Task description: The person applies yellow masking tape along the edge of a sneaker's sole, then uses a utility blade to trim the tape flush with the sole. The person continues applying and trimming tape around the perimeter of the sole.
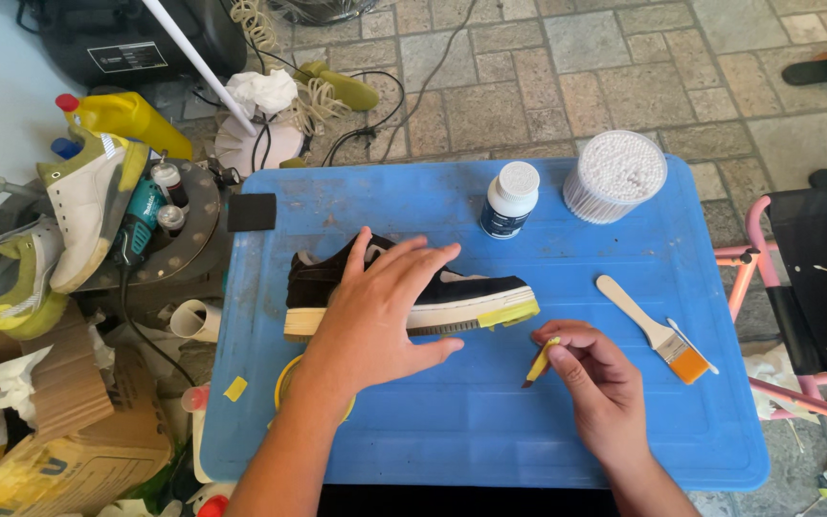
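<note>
A black low sneaker (318,280) with a cream sole lies on its side on the blue plastic table (471,421). Yellow masking tape (509,311) covers the toe end of its sole. My left hand (380,311) rests flat over the middle of the shoe, fingers spread, holding it down. My right hand (595,378) is just right of the toe and pinches a small strip of yellow tape (540,362) between thumb and fingers. A roll of yellow tape (284,378) peeks out from under my left forearm.
A white-capped bottle (509,199) and a tub of cotton swabs (614,177) stand at the table's far edge. A flat paintbrush (653,330) lies at the right, a black sponge (252,212) at the far left corner. Shoes, bottles and cardboard clutter the left floor; a pink chair stands right.
</note>
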